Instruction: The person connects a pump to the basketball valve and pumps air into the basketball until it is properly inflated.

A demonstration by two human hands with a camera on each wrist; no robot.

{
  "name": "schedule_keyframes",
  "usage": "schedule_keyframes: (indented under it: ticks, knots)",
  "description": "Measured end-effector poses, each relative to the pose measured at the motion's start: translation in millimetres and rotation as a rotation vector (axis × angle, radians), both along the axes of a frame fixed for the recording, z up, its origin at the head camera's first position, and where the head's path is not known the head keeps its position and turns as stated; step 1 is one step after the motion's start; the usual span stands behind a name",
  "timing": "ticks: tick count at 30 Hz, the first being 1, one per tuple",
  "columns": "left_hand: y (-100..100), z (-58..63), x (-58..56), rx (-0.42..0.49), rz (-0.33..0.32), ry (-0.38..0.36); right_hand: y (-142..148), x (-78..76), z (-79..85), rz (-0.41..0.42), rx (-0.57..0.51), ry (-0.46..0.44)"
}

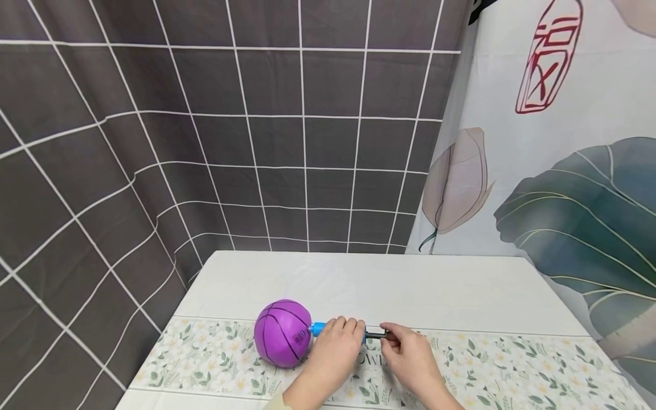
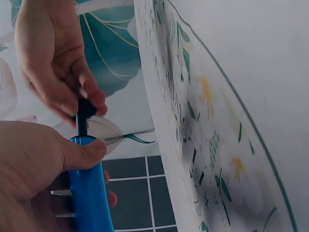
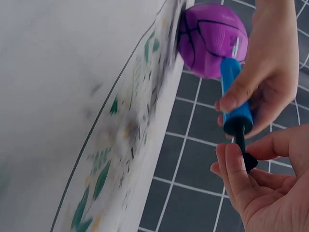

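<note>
One pump point(image 2: 91, 193) links the hands: the left hand point(image 1: 338, 344) is wrapped round its blue body, and the right hand point(image 1: 412, 356) pinches the black handle point(image 3: 250, 162). Part of the rod point(image 1: 376, 335) is exposed between the hands. The ball point(image 1: 283, 333) sits just left of the left hand, at the pump's front end. The seating of the joint is too small to verify.

Possible faults:
- Ball roll. Neither hand braces the ball; a sideways push through the pump may turn it away.
- Joint strain. If the hands leave a common line, the front end may bend or slip out of the ball.
- Rod bend. An off-axis push by the right hand may load the exposed rod.
- Pinched skin. The left thumb lies close to the rod end of the pump; a full stroke could catch it.

Clearances: right of the right hand, the bench point(image 1: 359, 279) offers ample room for a pull stroke. Beyond both hands, a bare strip runs to the far edge, before the dark curtain point(image 1: 328, 142). Left of the ball, the margin to the side edge is narrower. The near edge is not identifiable.
</note>
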State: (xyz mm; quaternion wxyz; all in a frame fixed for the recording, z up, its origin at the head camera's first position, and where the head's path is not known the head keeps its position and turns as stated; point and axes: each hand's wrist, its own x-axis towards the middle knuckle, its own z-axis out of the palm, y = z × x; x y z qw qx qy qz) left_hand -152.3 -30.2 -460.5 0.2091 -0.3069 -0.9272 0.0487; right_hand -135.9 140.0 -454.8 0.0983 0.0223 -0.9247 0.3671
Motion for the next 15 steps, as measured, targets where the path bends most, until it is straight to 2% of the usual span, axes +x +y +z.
schedule_keyframes:
  ticks: [7,15]
  knots:
    - [-2,-3.8,-0.3,0.01,-0.025,0.019,2,1.2,0.0,0.034,-0.075,-0.063]
    - [-12,-3.4,-5.8,0.034,-0.006,-0.019,33,-0.8,1.1,-0.037,-0.043,-0.09]
